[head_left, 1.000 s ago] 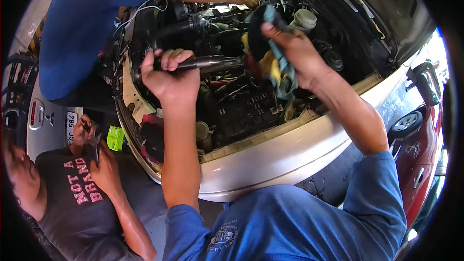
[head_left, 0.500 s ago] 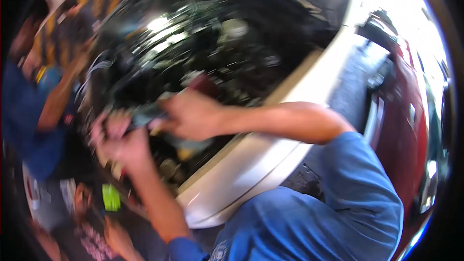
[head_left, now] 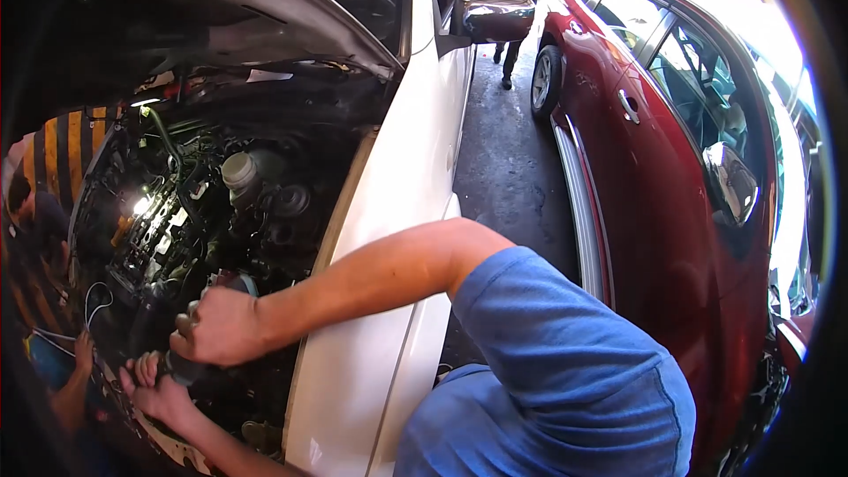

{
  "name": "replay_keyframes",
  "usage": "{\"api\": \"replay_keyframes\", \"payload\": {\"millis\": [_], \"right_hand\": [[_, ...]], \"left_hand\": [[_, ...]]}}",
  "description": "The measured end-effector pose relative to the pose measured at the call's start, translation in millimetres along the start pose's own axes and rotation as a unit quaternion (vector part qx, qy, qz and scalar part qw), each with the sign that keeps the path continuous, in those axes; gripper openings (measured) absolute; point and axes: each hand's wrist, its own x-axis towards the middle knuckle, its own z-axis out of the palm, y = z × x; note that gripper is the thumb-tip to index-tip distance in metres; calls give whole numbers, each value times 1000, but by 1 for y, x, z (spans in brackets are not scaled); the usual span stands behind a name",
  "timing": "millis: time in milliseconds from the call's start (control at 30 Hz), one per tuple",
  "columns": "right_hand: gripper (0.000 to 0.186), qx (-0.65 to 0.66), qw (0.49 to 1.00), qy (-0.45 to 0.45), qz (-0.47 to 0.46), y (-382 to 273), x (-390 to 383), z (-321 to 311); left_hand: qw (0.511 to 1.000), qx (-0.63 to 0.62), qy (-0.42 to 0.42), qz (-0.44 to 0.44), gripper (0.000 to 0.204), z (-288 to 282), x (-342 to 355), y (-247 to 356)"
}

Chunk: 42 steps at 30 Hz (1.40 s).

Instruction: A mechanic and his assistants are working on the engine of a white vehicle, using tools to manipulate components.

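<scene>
Over the front of an open engine bay (head_left: 291,146), both my hands are close together at the lower left. My right hand (head_left: 221,327) is closed in a fist round a dark, rounded, grip-like piece (head_left: 184,369), whose kind I cannot make out. My left hand (head_left: 159,393) is just below it, fingers curled against the same piece. Past my right knuckles shows a part with a red and pale end (head_left: 234,282); whether it belongs to the held piece is unclear. A white-capped reservoir (head_left: 239,170) and a bright lamp (head_left: 142,206) are deeper in the bay.
The raised hood (head_left: 238,9) hangs over the bay. The white fender (head_left: 367,291) runs under my right arm. To the right stands a red car (head_left: 654,203), across a narrow aisle (head_left: 503,155) where a person (head_left: 518,13) is walking. Another person's hand (head_left: 84,352) is at the far left edge.
My view has swung to the right and up, bringing the aisle and red car into sight. Both hands now appear lower and further left, still together on the dark piece.
</scene>
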Motion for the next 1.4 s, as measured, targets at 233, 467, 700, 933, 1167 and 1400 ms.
{"api": "replay_keyframes", "payload": {"millis": [233,467,700,933,1167,1400], "right_hand": [[55,208,952,-121,191,-23,-7,-7],[41,412,876,-156,196,23,-18,0],[17,-38,987,-117,-99,9,-12,18],[28,180,966,-183,18,9,-2,23],[23,777,505,-248,283,-4,-35,35],[25,49,987,-96,-116,12,2,38]], "left_hand": [[938,213,194,195,20,-17,13,-5],[965,152,137,164,20,-10,4,-46],[986,40,115,116,18,2,-26,-41],[991,50,-10,124,14,2,-32,-29],[886,-82,-455,40,25,4,-30,-27],[978,46,108,174,17,0,-27,-32]]}}
